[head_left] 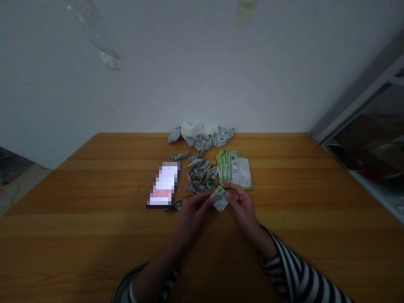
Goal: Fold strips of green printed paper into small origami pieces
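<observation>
A: Where was the piece being worked on?

B: The small, green-and-white printed paper piece, folded to a diamond shape, [220, 198] was between the two hands, just above the brown wooden table [284, 235].

A: Which hand was nearer to it?

B: Neither; both were touching it. The bare left hand [193, 210] pinched its left side with thumb and fingers, and the bare right hand [243, 208] gripped its right side, the index finger reaching out past the far edge.

A: Which way did it point?

B: One corner, the greener one, pointed away toward the pale wall [202, 75], and the opposite corner pointed back toward the person. The fingers covered the side corners, so I couldn't tell a sure long axis; what showed was nearly even, perhaps a little longer from near to far.

A: And around it?

B: The fanned stack of flat green-and-white printed cards [243, 170] lay just beyond the right hand. The loose heap of pointed, folded printed-paper pieces [200, 174] lay beyond the left, with the black phone with a bright, blurred-out screen [164, 185] farther left, slanting away from the person. By the wall sat the joined cluster of folded paper with white parts [205, 141].
</observation>
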Tool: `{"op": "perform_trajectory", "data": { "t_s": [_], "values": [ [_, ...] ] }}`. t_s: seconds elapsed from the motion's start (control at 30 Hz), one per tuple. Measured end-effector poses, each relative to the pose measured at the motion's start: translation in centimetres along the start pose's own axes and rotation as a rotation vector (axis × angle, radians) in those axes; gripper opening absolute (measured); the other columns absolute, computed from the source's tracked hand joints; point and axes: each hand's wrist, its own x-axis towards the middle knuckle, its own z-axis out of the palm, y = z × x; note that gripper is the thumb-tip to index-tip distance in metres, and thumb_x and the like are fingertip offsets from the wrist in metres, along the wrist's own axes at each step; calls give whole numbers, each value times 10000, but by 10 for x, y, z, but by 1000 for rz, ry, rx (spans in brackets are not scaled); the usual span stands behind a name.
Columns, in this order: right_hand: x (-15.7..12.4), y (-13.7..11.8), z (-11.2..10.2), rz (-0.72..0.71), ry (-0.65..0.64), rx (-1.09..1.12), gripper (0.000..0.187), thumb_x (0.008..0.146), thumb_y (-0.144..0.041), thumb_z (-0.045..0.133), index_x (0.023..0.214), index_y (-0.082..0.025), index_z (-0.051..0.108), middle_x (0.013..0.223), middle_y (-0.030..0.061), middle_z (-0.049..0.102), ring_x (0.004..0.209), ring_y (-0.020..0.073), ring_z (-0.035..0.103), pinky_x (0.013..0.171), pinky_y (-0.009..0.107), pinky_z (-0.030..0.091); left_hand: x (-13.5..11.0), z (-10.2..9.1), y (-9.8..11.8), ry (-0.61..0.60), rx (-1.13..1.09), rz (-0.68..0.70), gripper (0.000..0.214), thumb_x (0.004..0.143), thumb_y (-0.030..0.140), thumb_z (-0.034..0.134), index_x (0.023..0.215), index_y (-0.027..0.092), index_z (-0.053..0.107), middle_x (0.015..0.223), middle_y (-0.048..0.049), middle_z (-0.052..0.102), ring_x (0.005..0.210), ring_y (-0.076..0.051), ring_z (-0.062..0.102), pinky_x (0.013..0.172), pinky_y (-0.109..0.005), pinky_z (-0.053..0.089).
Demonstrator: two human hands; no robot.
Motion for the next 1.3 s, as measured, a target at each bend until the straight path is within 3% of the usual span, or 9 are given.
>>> {"op": "perform_trajectory", "data": {
  "t_s": [0.17,0.37,0.5,0.63,0.8,1.0,1.13,1.2,1.3],
  "values": [
    [-7,2,5,-56,-9,-91,354,860,-425,605,1138,-208,639,781,38,745,659,177,675,618,278,528,-1,-2,2,25,17,-21,283,802,406,651,770,138,737,687,-45,716,622,-177,619,596,-247,470],
    [-17,7,5,-295,201,-450,271,870,-280,588,1129,-218,634,712,20,709,574,148,640,562,245,518,-4,1,6,25,186,84,305,894,417,536,943,179,720,693,-15,691,647,-173,610,628,-239,448],
    [-17,5,4,-514,-13,-679,394,841,-207,585,1234,-239,576,1018,88,717,871,219,683,760,320,548,-9,7,10,-213,25,44,362,921,432,482,964,176,735,887,-44,737,871,-214,650,781,-271,485],
    [-17,-1,7,-644,-253,-699,626,788,-205,616,1380,-220,417,1124,115,659,993,255,631,878,392,509,-7,8,1,-201,-137,-49,371,868,479,561,834,145,717,786,-47,716,786,-197,646,716,-257,503],
    [-15,-5,2,-586,-128,-571,501,838,-190,549,1329,-229,460,865,48,617,789,204,590,766,360,510,3,3,-10,-42,-317,-154,407,839,527,582,914,134,659,668,-20,652,528,-129,586,490,-214,458],
    [-3,-7,-4,-437,-268,-450,309,851,-225,607,1155,-253,659,1000,67,704,940,215,641,835,353,513,-2,3,1,-155,-406,-265,603,826,541,581,1294,166,527,529,52,560,308,-75,441,319,-177,321],
    [-2,-2,-4,-323,-120,-369,94,805,-232,671,832,-242,761,794,41,743,761,197,682,713,305,537,-7,5,5,-173,-328,-230,638,844,536,553,1382,213,438,498,78,529,328,-76,433,337,-170,297],
    [-2,1,-4,-222,-6,-329,61,758,-255,721,718,-217,747,690,24,729,655,176,669,632,273,529,-6,5,5,-143,-286,-165,590,835,499,583,1348,231,464,534,72,563,390,-86,477,381,-169,341],
    [-1,3,-4,-118,88,-223,139,696,-290,771,631,-187,703,597,3,695,552,143,628,538,231,498,-3,4,3,-61,-190,-54,319,758,371,705,1009,180,663,630,25,642,524,-107,561,496,-188,434]
  ]
}}
